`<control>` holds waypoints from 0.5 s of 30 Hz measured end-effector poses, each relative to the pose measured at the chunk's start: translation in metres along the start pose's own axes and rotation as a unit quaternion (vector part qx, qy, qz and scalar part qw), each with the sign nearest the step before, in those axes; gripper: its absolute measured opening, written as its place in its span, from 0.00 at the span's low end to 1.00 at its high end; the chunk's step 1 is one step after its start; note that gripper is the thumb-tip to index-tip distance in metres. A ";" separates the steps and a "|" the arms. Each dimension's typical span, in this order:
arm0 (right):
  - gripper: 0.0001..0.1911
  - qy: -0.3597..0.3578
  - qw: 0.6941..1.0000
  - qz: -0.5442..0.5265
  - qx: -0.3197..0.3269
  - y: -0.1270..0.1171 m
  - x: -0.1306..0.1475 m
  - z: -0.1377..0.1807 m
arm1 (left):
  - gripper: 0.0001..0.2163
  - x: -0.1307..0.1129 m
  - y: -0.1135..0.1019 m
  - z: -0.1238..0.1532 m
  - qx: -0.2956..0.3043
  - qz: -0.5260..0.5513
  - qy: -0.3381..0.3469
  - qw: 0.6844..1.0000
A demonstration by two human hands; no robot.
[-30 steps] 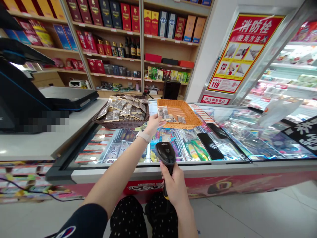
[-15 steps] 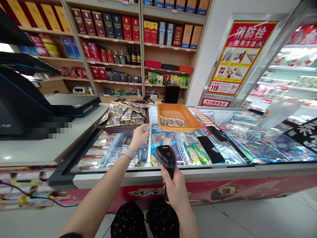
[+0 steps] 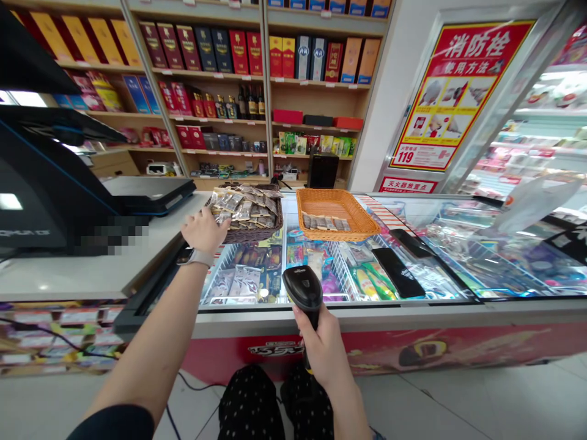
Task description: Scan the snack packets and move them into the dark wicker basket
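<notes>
My right hand [image 3: 322, 342] is wrapped around the handle of a black barcode scanner [image 3: 302, 287], its head tilted up over the freezer's front edge. At the near left corner of a dark brown wicker basket [image 3: 257, 234], my left hand [image 3: 205, 231] lies with its fingers spread, touching the rim or the packets; which one I cannot tell. Small clear-and-brown packets [image 3: 243, 205] are heaped in that basket. Right of it stands an orange-brown wicker basket [image 3: 355, 211] with a short row of similar packets [image 3: 325, 222] along its near side.
Both baskets rest on the glass top of a chest freezer [image 3: 358, 315]. Two dark phones lie there, the nearer phone [image 3: 398, 272] right of the scanner. A weighing scale [image 3: 147, 189] stands on the left counter [image 3: 59, 278]. Shelves of boxes [image 3: 238, 52] rise behind.
My left hand has moved left, from in front of the gap between the baskets to the dark basket's left corner, and its fingers have spread. The scanner stays in my right hand.
</notes>
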State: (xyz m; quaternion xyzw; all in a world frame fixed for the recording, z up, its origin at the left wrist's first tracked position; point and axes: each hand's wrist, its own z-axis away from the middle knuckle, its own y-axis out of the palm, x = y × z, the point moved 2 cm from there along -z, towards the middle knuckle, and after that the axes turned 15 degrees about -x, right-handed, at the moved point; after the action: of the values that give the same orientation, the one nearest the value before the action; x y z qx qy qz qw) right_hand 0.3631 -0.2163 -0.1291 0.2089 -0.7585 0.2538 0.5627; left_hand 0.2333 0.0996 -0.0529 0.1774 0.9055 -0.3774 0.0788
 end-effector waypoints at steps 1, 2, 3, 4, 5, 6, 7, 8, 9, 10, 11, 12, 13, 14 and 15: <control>0.24 0.000 1.000 0.000 -0.001 0.000 0.000 0.000 | 0.26 -0.002 0.001 0.000 0.004 -0.011 0.001 1.000; 0.24 0.001 1.000 0.000 -0.001 -0.001 0.000 0.001 | 0.27 -0.004 0.002 0.000 0.011 -0.017 -0.001 1.000; 0.24 0.002 1.000 0.000 -0.003 -0.001 -0.001 0.001 | 0.28 -0.004 0.003 0.000 0.018 -0.018 -0.005 1.000; 0.24 0.001 1.000 0.000 -0.007 -0.002 -0.001 0.001 | 0.28 -0.004 0.005 0.000 0.023 -0.016 -0.012 1.000; 0.24 0.000 1.000 -0.001 -0.013 -0.002 -0.001 0.001 | 0.28 -0.003 0.006 -0.001 0.024 -0.010 -0.020 0.999; 0.24 -0.001 1.000 -0.002 -0.019 -0.003 -0.002 0.002 | 0.28 -0.002 0.006 -0.002 0.022 -0.002 -0.028 0.999; 0.25 -0.002 1.000 -0.004 -0.025 -0.003 -0.003 0.002 | 0.27 -0.001 0.007 -0.002 0.021 0.006 -0.037 0.999; 0.25 -0.003 1.000 -0.004 -0.028 -0.004 -0.004 0.002 | 0.27 0.000 0.007 -0.003 0.022 0.014 -0.048 0.999; 0.26 -0.004 1.000 -0.004 -0.030 -0.004 -0.004 0.002 | 0.26 0.001 0.008 -0.004 0.026 0.023 -0.060 0.998; 0.27 -0.005 1.000 -0.003 -0.031 -0.004 -0.005 0.001 | 0.25 0.003 0.009 -0.004 0.034 0.035 -0.074 0.996; 0.27 -0.005 1.000 -0.001 -0.030 -0.004 -0.005 0.001 | 0.24 0.005 0.011 -0.005 0.042 0.051 -0.091 0.994; 0.27 -0.004 1.000 0.001 -0.027 -0.004 -0.005 0.001 | 0.23 0.008 0.013 -0.006 0.050 0.074 -0.108 0.990; 0.27 -0.003 1.000 0.003 -0.023 -0.004 -0.005 0.001 | 0.21 0.010 0.016 -0.006 0.054 0.103 -0.125 0.985; 0.27 0.000 1.000 0.005 -0.018 -0.004 -0.005 0.001 | 0.19 0.013 0.020 -0.007 0.054 0.136 -0.142 0.979; 0.26 0.003 1.000 0.007 -0.014 -0.005 -0.005 0.001 | 0.17 0.016 0.023 -0.008 0.048 0.170 -0.157 0.972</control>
State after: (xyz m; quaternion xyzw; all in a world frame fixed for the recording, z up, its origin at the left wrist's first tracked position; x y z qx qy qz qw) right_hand 0.3664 -0.2204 -0.1334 0.1945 -0.7620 0.2477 0.5658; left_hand 0.2273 0.1246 -0.0664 0.2709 0.8190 -0.4247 0.2748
